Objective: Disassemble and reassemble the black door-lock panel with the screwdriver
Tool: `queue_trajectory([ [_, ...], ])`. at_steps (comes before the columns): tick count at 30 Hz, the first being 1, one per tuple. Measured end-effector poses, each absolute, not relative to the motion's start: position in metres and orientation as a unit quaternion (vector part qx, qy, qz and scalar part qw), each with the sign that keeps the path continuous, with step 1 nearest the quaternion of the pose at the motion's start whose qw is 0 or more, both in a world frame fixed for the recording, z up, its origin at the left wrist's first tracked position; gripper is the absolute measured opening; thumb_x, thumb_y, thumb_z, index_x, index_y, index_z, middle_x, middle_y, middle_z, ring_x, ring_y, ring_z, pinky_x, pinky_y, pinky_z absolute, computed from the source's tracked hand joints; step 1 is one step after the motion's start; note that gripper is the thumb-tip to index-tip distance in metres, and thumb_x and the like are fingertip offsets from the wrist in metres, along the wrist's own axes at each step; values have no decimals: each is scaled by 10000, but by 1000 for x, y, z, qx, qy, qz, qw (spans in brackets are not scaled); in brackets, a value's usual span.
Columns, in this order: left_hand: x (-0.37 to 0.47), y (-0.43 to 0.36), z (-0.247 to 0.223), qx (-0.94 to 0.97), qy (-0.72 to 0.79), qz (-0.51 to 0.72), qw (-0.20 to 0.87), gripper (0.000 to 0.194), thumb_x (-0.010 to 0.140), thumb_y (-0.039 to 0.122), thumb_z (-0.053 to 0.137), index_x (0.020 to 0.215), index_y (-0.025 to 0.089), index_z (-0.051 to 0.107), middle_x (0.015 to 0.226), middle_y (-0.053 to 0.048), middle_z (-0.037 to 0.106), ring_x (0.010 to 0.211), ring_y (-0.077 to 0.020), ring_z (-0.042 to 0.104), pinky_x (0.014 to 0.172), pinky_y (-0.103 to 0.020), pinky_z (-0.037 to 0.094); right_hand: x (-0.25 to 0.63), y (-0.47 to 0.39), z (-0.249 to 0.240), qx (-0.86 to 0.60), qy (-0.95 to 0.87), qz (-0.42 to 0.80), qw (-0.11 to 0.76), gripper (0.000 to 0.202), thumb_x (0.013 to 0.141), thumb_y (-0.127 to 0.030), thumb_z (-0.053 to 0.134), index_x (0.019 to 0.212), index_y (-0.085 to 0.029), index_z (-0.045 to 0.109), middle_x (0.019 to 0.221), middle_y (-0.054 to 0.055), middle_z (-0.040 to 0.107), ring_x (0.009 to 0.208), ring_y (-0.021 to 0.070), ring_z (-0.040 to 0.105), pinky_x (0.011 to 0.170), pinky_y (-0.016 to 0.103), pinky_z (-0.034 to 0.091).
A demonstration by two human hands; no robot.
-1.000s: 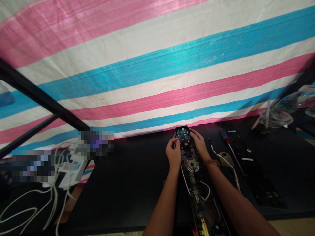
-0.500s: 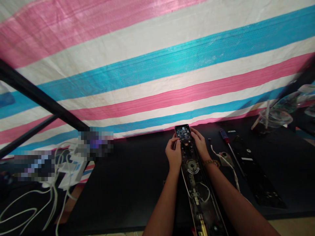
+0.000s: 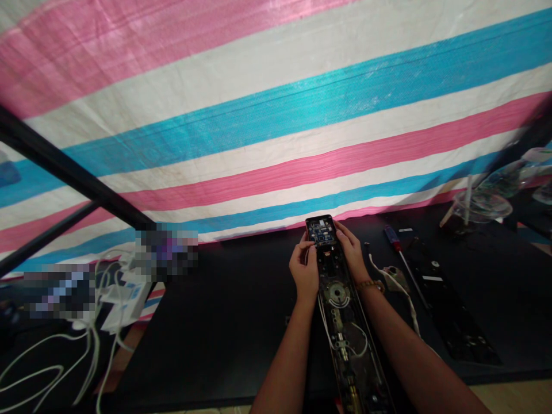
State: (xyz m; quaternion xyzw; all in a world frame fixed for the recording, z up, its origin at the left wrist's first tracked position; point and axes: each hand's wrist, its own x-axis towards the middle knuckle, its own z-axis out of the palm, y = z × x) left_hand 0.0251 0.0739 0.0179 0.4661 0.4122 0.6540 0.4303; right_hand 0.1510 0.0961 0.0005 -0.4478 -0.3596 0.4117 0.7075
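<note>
A long, narrow, opened lock body (image 3: 337, 292) runs from my lap side up over the black table, its inner parts showing. At its far end sits a blue circuit board (image 3: 321, 230) in a dark frame. My left hand (image 3: 304, 267) grips the left edge near the board, thumb and fingers bent around it. My right hand (image 3: 349, 250) is wrapped round the right edge at the same height, its fingertips partly hidden behind the casing. A white wire (image 3: 357, 339) loops inside the lower half, beside a brass-coloured cylinder (image 3: 354, 397).
Right of my arm lie a small metal part with a white cable (image 3: 397, 280), a screwdriver (image 3: 392, 237) and a long black panel (image 3: 448, 305). Clear plastic cups (image 3: 483, 204) stand at the far right. White cables (image 3: 92, 345) tangle at left. A striped sheet (image 3: 276, 126) hangs behind.
The far end of the lock body has tilted up slightly, so the board shows a little more. Both hands keep their hold in nearly the same place.
</note>
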Motion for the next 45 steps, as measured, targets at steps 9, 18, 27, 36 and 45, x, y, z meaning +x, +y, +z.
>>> queue_trajectory([
  [9, 26, 74, 21, 466, 412, 653, 432, 124, 831, 290, 637, 872, 181, 679, 1273, -152, 687, 1201, -271, 644, 1022, -395, 490, 150, 95, 1, -445, -350, 427, 705, 530, 807, -504, 701, 1237, -194, 717, 1291, 91, 701, 1231, 301, 623, 1075, 456, 476],
  [18, 25, 79, 16, 461, 421, 647, 439, 112, 819, 269, 628, 866, 181, 679, 1275, -141, 688, 1168, -267, 658, 1016, -390, 490, 150, 99, -4, -459, -332, 440, 697, 557, 781, -512, 716, 1227, -178, 722, 1260, 100, 716, 1176, 306, 652, 1025, 452, 512],
  [27, 22, 90, -1, 429, 470, 622, 457, 147, 791, 297, 636, 868, 179, 678, 1137, -117, 728, 1114, -263, 666, 1004, -392, 486, 151, 105, -13, -493, -333, 440, 673, 514, 730, -504, 757, 1111, -159, 767, 1128, 113, 766, 1043, 300, 702, 954, 456, 541],
  [36, 23, 92, -2, 415, 485, 610, 470, 184, 772, 321, 625, 861, 171, 682, 1063, -110, 730, 1028, -248, 673, 914, -350, 500, 150, 102, -9, -493, -346, 428, 674, 499, 738, -500, 753, 1105, -162, 769, 1120, 113, 768, 1000, 284, 718, 904, 424, 564],
  [45, 22, 95, -6, 394, 511, 602, 471, 229, 739, 344, 627, 845, 151, 688, 850, -79, 713, 839, -219, 670, 815, -337, 509, 153, 107, -20, -527, -363, 411, 650, 477, 711, -504, 756, 994, -123, 798, 926, 130, 794, 815, 269, 729, 752, 386, 576],
])
